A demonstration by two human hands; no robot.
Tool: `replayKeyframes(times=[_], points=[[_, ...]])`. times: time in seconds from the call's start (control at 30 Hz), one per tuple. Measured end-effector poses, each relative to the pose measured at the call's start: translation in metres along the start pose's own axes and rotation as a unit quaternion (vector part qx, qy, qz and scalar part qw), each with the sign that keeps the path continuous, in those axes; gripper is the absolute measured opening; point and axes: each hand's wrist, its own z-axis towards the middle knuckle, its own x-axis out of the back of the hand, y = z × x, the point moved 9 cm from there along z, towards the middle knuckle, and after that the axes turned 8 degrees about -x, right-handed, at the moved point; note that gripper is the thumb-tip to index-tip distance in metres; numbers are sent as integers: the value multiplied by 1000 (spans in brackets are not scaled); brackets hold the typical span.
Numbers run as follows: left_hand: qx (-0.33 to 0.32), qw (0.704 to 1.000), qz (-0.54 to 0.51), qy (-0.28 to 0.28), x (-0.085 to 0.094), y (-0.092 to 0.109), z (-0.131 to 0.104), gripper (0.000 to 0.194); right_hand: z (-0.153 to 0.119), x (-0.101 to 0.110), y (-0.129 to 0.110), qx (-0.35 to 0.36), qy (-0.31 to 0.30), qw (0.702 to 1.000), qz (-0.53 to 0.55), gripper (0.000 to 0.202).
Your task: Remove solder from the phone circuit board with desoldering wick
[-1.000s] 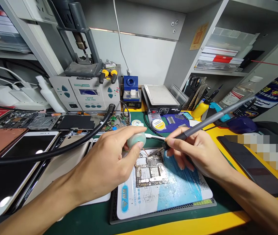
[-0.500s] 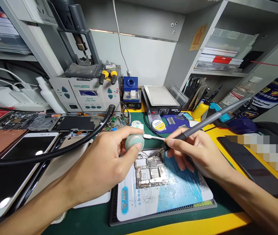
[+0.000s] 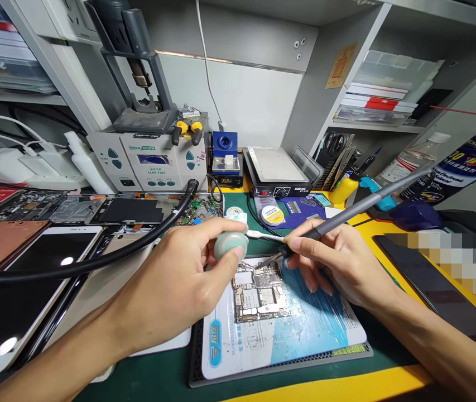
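Note:
My left hand (image 3: 191, 268) pinches a round pale-green container (image 3: 231, 245) between thumb and fingers, above the upper left of a circuit board (image 3: 260, 293). In my right hand (image 3: 325, 254) are a grey soldering iron (image 3: 346, 215), its tip slanting down to the board's upper edge, and a thin white stick (image 3: 265, 237) whose end reaches the container. A thin wire shows near the iron's tip. The board lies on a white and blue card (image 3: 304, 329), which rests on a dark tray (image 3: 361, 352).
Phones (image 3: 15, 296) and a thick black hose (image 3: 137, 248) are at the left. Behind stand a grey rework station (image 3: 148, 162), a blue iron stand (image 3: 225, 145) and a hot plate (image 3: 277, 164). A dark phone (image 3: 434, 285) lies at the right; bottles (image 3: 413, 156) stand behind it.

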Motion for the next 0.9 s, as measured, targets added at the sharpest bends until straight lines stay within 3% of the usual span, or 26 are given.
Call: replayKeyframes(times=[0.9], points=[[13, 1000, -17, 7, -1, 2, -4, 26, -2, 0, 1, 2, -1, 1000, 8, 24]])
